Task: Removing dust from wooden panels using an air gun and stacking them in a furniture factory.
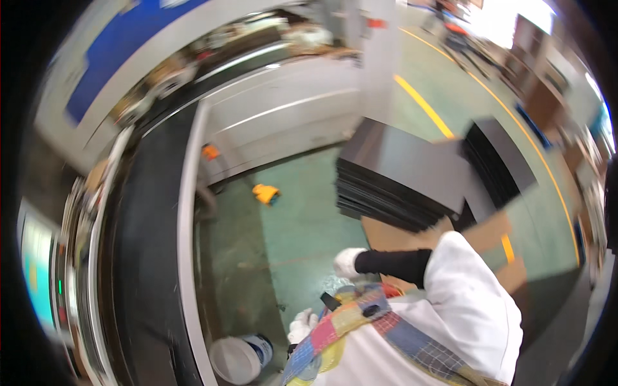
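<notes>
My right hand [348,262], in a white glove with a black sleeve at the wrist, hangs above the green floor, left of the stack of dark sheets [412,161]. Its outline is rounded, with the fingers curled in and nothing showing in them. Lower down, close to my body, my left hand [300,326] also wears a white glove. The patchwork apron [347,321] partly covers it, and motion blurs its fingers. A white bucket [235,360] stands just left of that hand. Neither hand touches the dark sheets.
A long machine with a dark bed [151,238] and pale rail [187,257] runs along the left. A yellow-orange object [265,193] lies on the floor. More dark sheets [499,157] lean at the right, with brown cardboard [386,241] under the stack. Yellow lines [425,106] mark the floor.
</notes>
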A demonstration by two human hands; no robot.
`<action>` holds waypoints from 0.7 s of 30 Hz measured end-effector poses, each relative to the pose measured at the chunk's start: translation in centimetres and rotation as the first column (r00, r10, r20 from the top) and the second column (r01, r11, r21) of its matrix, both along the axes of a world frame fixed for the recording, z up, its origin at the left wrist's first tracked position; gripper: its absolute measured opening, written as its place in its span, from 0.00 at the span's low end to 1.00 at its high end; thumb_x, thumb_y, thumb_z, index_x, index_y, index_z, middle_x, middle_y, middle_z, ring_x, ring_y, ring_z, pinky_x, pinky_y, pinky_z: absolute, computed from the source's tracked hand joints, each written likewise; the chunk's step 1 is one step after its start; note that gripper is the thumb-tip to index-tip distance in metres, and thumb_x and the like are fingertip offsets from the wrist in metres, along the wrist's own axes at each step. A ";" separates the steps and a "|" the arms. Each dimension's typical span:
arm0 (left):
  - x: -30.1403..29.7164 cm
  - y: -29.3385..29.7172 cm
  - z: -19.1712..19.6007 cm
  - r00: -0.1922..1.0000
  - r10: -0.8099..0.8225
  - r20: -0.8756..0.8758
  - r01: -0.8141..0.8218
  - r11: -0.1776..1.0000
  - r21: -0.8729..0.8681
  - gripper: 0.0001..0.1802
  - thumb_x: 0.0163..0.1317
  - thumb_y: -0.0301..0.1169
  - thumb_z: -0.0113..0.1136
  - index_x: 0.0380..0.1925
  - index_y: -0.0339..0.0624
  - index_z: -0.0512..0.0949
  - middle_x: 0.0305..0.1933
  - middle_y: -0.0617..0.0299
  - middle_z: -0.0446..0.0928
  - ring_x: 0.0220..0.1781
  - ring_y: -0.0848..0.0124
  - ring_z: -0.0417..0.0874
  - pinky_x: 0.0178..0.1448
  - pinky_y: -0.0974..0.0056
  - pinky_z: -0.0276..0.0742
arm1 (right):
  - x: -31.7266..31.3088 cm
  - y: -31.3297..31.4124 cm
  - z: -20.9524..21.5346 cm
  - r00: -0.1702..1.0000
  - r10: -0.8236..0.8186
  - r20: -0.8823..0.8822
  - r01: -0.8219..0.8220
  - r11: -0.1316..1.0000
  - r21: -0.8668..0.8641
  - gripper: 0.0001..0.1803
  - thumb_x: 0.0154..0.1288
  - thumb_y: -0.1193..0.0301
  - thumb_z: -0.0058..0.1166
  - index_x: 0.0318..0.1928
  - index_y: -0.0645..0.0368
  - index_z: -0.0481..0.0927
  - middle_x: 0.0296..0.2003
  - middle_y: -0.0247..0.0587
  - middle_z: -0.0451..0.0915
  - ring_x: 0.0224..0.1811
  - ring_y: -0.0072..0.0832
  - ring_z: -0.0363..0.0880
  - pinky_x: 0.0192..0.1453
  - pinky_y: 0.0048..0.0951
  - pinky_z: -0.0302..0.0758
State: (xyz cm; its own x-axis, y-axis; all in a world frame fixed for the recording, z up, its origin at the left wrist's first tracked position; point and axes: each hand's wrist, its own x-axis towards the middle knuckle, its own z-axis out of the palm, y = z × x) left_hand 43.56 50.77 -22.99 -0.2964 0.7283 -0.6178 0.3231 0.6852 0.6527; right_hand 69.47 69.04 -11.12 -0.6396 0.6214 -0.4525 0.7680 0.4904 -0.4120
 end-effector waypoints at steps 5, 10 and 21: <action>4.2 7.2 10.0 0.742 -0.438 -0.507 0.589 0.788 0.181 0.21 0.63 0.43 0.50 0.46 0.42 0.81 0.49 0.49 0.81 0.53 0.50 0.79 0.58 0.51 0.74 | 7.7 1.4 -1.4 0.932 -0.355 -0.066 0.353 0.935 -0.040 0.20 0.57 0.55 0.51 0.38 0.57 0.84 0.35 0.53 0.83 0.40 0.51 0.82 0.45 0.47 0.78; 8.4 11.6 11.1 0.572 -0.696 -0.433 0.782 0.622 0.033 0.25 0.61 0.47 0.49 0.49 0.43 0.80 0.52 0.46 0.79 0.55 0.50 0.79 0.62 0.52 0.72 | 13.6 -4.5 -3.8 0.811 -0.583 -0.046 0.567 0.804 -0.180 0.21 0.58 0.54 0.51 0.42 0.57 0.84 0.41 0.54 0.83 0.47 0.48 0.80 0.52 0.45 0.75; 7.5 17.3 9.7 0.460 -0.813 -0.358 0.870 0.493 -0.003 0.25 0.60 0.46 0.49 0.49 0.41 0.80 0.54 0.43 0.78 0.58 0.49 0.77 0.64 0.53 0.71 | 16.1 -5.3 -5.0 0.725 -0.688 -0.041 0.661 0.711 -0.242 0.25 0.62 0.50 0.48 0.45 0.58 0.83 0.44 0.55 0.82 0.49 0.49 0.79 0.55 0.42 0.73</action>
State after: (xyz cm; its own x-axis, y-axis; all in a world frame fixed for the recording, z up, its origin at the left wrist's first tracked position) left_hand 51.10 68.08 -13.30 0.3866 0.7917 -0.4729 0.8614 -0.1269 0.4918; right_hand 85.61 63.77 -16.13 -0.1415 0.8144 -0.5628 0.8003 -0.2405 -0.5492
